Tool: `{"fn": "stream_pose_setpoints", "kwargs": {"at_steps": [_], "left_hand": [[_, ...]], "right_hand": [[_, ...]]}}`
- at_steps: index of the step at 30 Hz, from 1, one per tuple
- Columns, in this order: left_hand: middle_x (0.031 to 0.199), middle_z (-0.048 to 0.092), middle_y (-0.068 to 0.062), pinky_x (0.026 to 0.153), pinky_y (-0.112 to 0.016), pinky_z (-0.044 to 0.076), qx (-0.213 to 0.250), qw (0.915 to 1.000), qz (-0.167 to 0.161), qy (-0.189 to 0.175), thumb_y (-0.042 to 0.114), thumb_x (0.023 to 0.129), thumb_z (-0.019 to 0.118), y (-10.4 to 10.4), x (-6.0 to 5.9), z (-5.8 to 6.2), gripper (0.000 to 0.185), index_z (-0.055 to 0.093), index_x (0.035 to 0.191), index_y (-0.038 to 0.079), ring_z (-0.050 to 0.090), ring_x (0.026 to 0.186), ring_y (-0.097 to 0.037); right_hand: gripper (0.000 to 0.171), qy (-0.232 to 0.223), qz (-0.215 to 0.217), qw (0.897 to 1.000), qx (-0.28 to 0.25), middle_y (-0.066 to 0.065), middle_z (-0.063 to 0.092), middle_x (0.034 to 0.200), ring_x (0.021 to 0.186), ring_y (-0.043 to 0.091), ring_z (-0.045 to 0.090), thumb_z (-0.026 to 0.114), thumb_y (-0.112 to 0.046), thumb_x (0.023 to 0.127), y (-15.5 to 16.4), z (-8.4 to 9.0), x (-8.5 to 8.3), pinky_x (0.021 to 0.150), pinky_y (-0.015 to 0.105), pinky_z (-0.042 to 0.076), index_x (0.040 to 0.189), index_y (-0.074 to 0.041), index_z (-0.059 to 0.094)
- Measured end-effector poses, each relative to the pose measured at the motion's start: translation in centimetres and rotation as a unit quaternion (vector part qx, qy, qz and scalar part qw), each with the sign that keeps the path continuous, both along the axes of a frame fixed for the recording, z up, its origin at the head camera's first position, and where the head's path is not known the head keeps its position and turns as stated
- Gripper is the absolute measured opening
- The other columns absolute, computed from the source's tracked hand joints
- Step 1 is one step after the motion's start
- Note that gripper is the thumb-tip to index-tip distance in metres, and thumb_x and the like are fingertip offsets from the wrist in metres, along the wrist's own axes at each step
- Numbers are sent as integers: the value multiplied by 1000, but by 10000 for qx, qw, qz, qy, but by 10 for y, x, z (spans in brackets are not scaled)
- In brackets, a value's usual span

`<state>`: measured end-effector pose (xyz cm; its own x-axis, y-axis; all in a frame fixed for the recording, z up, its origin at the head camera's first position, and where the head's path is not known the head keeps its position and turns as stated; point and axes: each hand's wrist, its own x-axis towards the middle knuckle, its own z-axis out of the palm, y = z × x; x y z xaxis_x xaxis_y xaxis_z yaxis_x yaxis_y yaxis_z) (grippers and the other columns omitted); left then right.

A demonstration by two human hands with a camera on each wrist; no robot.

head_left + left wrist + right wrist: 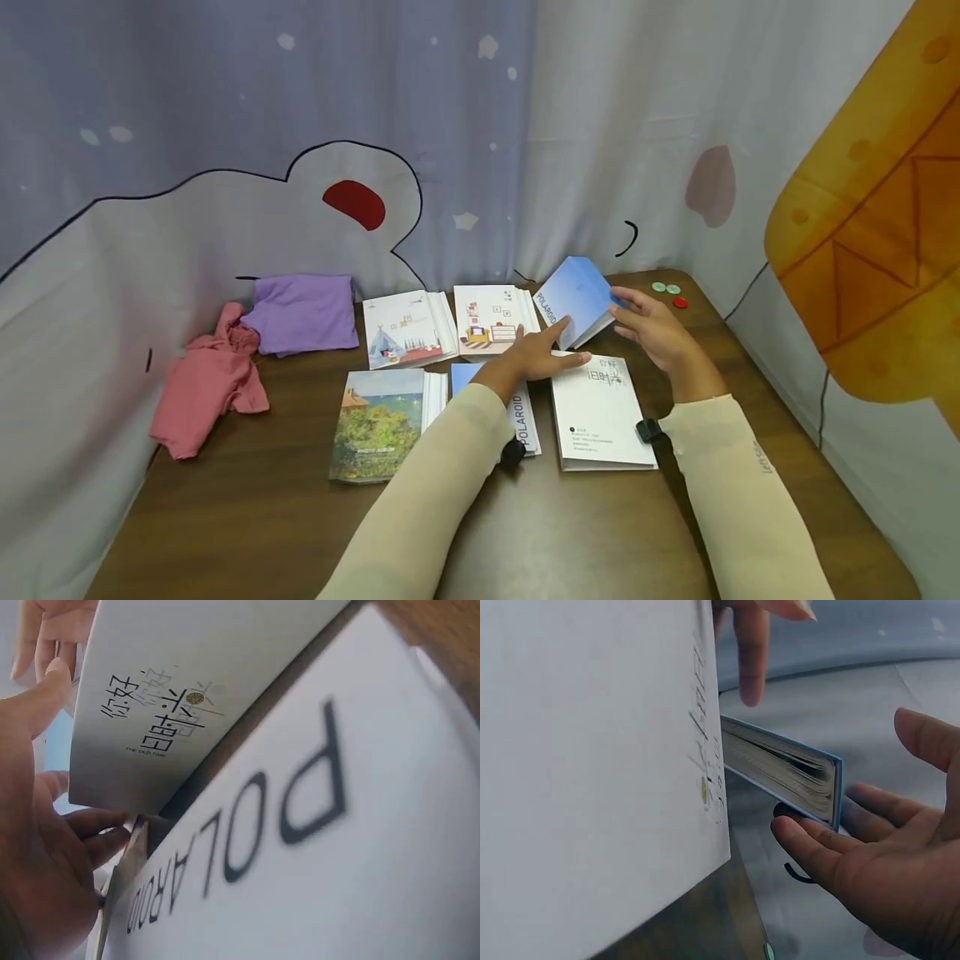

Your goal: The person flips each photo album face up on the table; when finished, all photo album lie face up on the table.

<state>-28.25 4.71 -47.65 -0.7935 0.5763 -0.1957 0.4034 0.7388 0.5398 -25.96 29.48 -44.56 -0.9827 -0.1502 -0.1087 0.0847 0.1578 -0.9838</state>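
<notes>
A blue photo album (576,296) marked POLAROID stands tilted at the back right, its right side raised off the table. The fingers of my right hand (654,331) touch its right edge; in the right wrist view they lie under and behind the album's corner (787,772), with the thumb apart from it. At the album's lower left is my left hand (528,357), fingers extended, the thumb over the top of a white album (603,417). Beneath my left forearm lies another POLAROID album (525,421), partly hidden.
Two illustrated white albums (405,321) lie at the back middle, and a landscape-covered photo album (382,425) in front of them. Purple cloth (307,312) and pink cloth (210,383) lie at the left. Green and red buttons (679,302) rest near the back right corner.
</notes>
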Motion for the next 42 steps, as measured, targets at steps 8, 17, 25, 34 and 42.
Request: {"fn": "stream_pose_setpoints", "kwargs": {"at_steps": [8, 17, 25, 34, 42], "left_hand": [[182, 29, -7, 136, -63, 24, 1234, 9923, 36, -67, 67, 103, 61, 7, -2, 5, 101, 7, 178, 27, 36, 166, -32], [185, 17, -7, 131, -51, 40, 2275, 9736, 64, -147, 46, 103, 74, 15, -1, 20, 105, 4, 178, 25, 34, 166, -35], [184, 20, -11, 127, -47, 45, 2584, 9649, 172, -429, 30, 103, 78, 21, 1, 22, 105, 6, 178, 25, 49, 157, -38], [182, 27, -12, 134, -51, 35, 2345, 9707, 489, -197, 47, 106, 70, 11, -4, 22, 95, 12, 178, 25, 38, 165, -33], [182, 27, -9, 136, -51, 29, 2218, 9722, 747, 78, 52, 108, 66, 1, -7, 21, 86, 23, 177, 23, 29, 169, -31]], "right_hand": [[73, 224, -265, 9993, -122, 16, 25, 181, 161, 35, 39, 60, -26, 114, -5, 7, 8, 129, 43, 43, 174, -5, 24], [61, 488, -143, 9986, -113, 28, 45, 166, 130, 13, 62, 58, -18, 114, -9, 17, 14, 110, 24, 56, 168, 2, 36], [62, 790, 7, 9968, 82, 25, 40, 173, 147, 30, 57, 59, -16, 113, -5, 20, 21, 108, 25, 59, 168, 3, 36], [62, 875, 366, 9955, 19, 25, 42, 172, 151, 35, 52, 60, -14, 113, -15, 12, 16, 104, 21, 59, 167, 4, 37], [61, 603, 567, 9962, 283, 20, 45, 172, 147, 28, 55, 63, -19, 112, -21, 2, 11, 118, 36, 54, 167, 0, 41]]}}
